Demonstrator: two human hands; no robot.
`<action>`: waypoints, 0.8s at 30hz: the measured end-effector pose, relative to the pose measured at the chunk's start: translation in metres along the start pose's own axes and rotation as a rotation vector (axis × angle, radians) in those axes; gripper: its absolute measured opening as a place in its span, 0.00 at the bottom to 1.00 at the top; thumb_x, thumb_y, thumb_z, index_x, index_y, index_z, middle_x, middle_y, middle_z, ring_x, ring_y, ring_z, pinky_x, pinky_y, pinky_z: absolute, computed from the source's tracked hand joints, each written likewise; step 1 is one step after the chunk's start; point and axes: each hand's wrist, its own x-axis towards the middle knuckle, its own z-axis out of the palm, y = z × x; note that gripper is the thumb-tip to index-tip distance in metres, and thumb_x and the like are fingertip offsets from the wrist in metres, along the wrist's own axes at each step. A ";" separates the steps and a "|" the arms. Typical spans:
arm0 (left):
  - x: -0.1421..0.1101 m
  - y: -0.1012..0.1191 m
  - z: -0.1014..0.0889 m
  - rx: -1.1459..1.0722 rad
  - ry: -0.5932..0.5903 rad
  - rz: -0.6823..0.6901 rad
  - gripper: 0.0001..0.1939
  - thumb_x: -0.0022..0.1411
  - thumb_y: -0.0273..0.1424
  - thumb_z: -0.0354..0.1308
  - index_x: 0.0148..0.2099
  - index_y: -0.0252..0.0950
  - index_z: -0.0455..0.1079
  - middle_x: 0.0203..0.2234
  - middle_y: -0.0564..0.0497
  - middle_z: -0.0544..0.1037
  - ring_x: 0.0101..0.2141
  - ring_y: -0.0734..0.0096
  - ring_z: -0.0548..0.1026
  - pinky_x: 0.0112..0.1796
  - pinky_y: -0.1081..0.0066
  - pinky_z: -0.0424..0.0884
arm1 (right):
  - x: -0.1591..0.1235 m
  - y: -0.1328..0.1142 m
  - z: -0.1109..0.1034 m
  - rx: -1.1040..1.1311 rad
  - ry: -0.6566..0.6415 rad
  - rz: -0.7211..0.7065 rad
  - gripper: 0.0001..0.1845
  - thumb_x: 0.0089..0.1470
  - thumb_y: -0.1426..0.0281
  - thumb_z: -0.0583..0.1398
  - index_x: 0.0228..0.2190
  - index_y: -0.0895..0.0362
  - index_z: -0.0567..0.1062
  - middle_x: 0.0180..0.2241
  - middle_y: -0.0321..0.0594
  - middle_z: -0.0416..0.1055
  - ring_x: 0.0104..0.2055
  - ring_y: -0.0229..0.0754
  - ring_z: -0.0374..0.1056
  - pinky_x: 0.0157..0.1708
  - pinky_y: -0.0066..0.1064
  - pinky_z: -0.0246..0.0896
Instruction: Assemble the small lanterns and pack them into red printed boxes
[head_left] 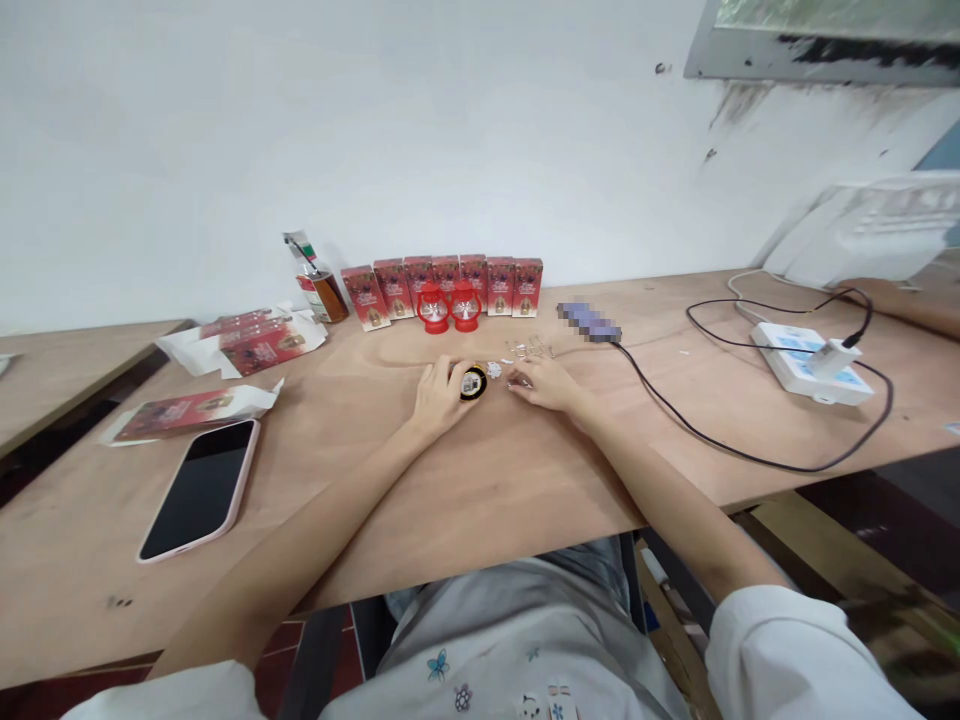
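My left hand point(441, 392) is closed around the edge of a small round black disc point(473, 383) with a gold rim and a pale centre, held just above or on the table. To its right, my right hand point(546, 384) has its fingers curled and pressed together; what they hold, if anything, is too small to name. Small white pieces point(494, 369) lie between my hands. Thin metallic bits point(534, 348) are scattered just beyond my right hand. Behind them stand two small red lanterns point(448, 307) with clear middles, side by side.
Several red boxes point(445, 285) stand along the wall, a bottle point(324, 290) beside them. Flat red cartons point(262, 345) and a phone point(201, 488) lie left. At right are a cabled, blurred-out device point(589, 321), a power strip point(810, 362) and another person's arm point(900, 300).
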 end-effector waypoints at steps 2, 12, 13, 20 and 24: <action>0.000 0.000 0.000 0.003 0.006 0.002 0.20 0.56 0.34 0.59 0.50 0.34 0.63 0.42 0.42 0.70 0.41 0.57 0.70 0.39 0.64 0.67 | 0.002 -0.005 0.002 -0.058 -0.013 0.002 0.10 0.57 0.72 0.57 0.41 0.58 0.73 0.40 0.46 0.76 0.47 0.49 0.67 0.48 0.39 0.57; -0.001 0.000 0.001 -0.002 0.014 0.001 0.19 0.58 0.35 0.57 0.50 0.35 0.64 0.42 0.42 0.70 0.41 0.58 0.71 0.39 0.64 0.66 | 0.004 -0.018 0.008 -0.341 0.027 -0.134 0.16 0.59 0.78 0.51 0.46 0.60 0.71 0.38 0.49 0.76 0.49 0.50 0.65 0.48 0.40 0.54; -0.001 0.000 0.001 -0.002 0.015 0.002 0.19 0.58 0.35 0.57 0.50 0.35 0.64 0.42 0.42 0.70 0.41 0.58 0.71 0.39 0.64 0.66 | 0.004 -0.019 0.009 -0.348 0.038 -0.143 0.16 0.59 0.78 0.50 0.46 0.60 0.71 0.36 0.49 0.76 0.48 0.49 0.65 0.48 0.40 0.54; -0.001 0.000 0.001 0.005 0.002 -0.008 0.20 0.56 0.34 0.59 0.50 0.36 0.63 0.43 0.42 0.70 0.42 0.58 0.71 0.40 0.65 0.66 | 0.003 -0.028 0.016 -0.137 0.393 -0.189 0.12 0.62 0.73 0.50 0.37 0.58 0.73 0.32 0.45 0.74 0.39 0.44 0.68 0.39 0.33 0.61; 0.000 0.002 0.001 0.008 0.029 -0.007 0.19 0.58 0.35 0.58 0.50 0.36 0.63 0.42 0.42 0.70 0.41 0.59 0.71 0.39 0.65 0.66 | 0.002 -0.043 0.020 0.068 0.639 -0.173 0.09 0.62 0.69 0.52 0.35 0.57 0.71 0.33 0.43 0.74 0.38 0.42 0.69 0.41 0.35 0.63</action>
